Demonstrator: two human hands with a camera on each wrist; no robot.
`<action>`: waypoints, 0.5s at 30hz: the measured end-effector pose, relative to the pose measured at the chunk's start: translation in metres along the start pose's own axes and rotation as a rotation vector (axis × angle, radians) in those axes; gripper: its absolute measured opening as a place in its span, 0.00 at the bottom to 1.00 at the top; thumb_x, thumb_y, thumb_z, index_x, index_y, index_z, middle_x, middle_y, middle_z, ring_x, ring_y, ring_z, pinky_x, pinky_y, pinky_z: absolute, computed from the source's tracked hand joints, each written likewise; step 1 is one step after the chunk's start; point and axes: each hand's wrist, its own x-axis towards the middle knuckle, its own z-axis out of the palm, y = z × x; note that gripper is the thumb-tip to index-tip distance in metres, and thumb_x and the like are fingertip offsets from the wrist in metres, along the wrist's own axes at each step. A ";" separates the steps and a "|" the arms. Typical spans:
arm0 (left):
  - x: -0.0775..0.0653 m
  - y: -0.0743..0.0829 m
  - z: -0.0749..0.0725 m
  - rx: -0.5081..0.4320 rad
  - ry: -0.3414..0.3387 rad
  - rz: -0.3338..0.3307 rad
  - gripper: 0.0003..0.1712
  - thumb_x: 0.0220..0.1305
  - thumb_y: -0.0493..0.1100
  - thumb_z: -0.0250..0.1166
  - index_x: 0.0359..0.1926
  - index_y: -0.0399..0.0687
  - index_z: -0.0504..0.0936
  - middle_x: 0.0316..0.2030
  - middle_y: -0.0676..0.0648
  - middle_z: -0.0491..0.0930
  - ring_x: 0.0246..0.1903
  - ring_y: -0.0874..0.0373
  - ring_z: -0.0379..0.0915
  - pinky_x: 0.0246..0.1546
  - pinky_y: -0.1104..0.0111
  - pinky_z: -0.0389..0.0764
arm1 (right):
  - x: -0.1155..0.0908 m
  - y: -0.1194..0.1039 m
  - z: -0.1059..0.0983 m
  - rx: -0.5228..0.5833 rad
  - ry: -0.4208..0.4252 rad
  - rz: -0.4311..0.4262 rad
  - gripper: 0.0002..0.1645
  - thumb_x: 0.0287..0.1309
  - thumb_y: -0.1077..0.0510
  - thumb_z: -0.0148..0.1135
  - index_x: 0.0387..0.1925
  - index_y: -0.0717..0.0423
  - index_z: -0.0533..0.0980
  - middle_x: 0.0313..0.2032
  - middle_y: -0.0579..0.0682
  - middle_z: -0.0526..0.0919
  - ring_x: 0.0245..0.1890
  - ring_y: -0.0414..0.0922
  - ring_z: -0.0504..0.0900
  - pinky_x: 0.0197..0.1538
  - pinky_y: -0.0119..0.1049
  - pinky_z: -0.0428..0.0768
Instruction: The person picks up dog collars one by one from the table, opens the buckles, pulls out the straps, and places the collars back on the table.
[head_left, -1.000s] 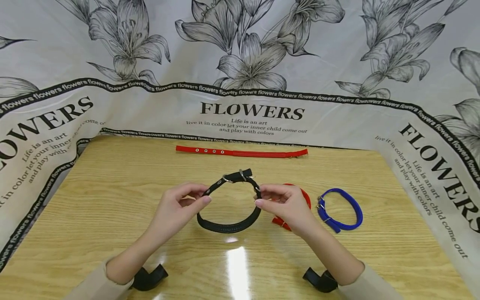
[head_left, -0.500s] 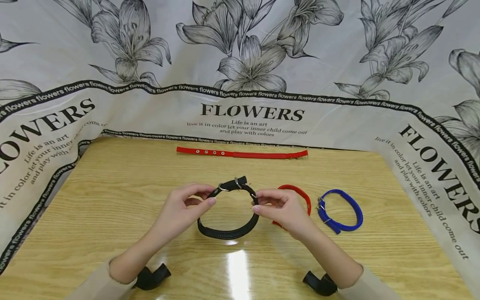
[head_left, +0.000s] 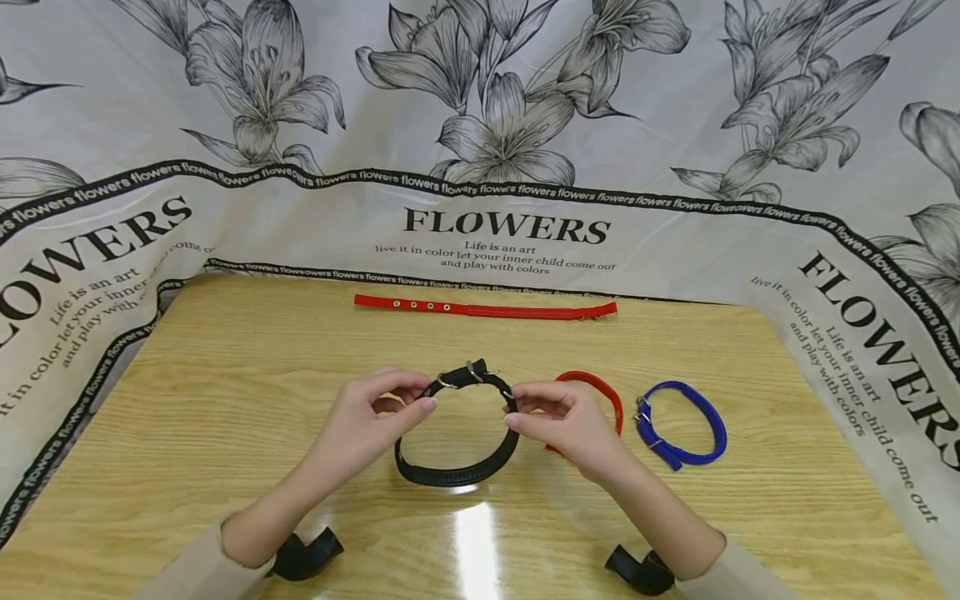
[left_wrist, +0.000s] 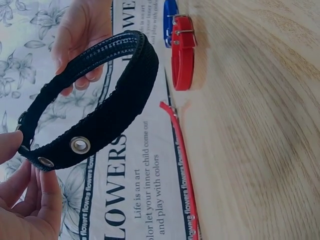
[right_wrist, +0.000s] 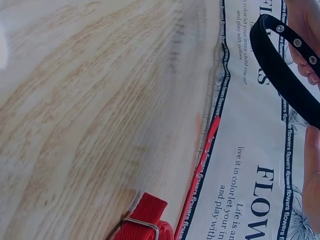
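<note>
Both hands hold up a black buckled collar [head_left: 459,477], closed into a loop, above the middle of the table. The left hand [head_left: 369,417] pinches its left side between thumb and fingers, near the metal D-ring. On the right side, beside the buckle, the right hand [head_left: 573,421] pinches the strap. In the left wrist view the black collar [left_wrist: 117,107] shows metal eyelets near the left thumb. Partly hidden behind the right hand lies a red looped collar [head_left: 600,385]. In the right wrist view its end and metal keeper show on the red collar [right_wrist: 150,212].
A blue looped collar [head_left: 701,417] lies right of the red one. Along the table's back edge a straight red collar [head_left: 517,312] lies flat. Black straps [head_left: 307,554] show near both sleeves. A flower-printed cloth [head_left: 502,242] hangs behind the wooden table [head_left: 225,350].
The black collar has come slightly lower and nearer, its buckle end shifting a little left. Both hands keep their pinch and have moved with it. The collars on the table stay put.
</note>
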 end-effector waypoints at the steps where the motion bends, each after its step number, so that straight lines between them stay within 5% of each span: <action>1: 0.000 0.000 0.000 0.003 0.001 -0.004 0.11 0.56 0.38 0.68 0.40 0.40 0.83 0.33 0.49 0.79 0.35 0.58 0.73 0.35 0.71 0.80 | 0.000 -0.001 0.000 -0.005 0.004 0.006 0.19 0.49 0.69 0.67 0.43 0.76 0.76 0.34 0.54 0.83 0.34 0.40 0.82 0.37 0.32 0.82; 15: -0.001 -0.003 -0.002 0.006 -0.021 -0.042 0.11 0.57 0.39 0.67 0.42 0.40 0.82 0.34 0.48 0.79 0.35 0.57 0.74 0.36 0.70 0.81 | -0.001 0.000 -0.005 -0.044 0.013 0.028 0.19 0.48 0.68 0.68 0.44 0.75 0.76 0.34 0.49 0.83 0.35 0.40 0.82 0.37 0.32 0.82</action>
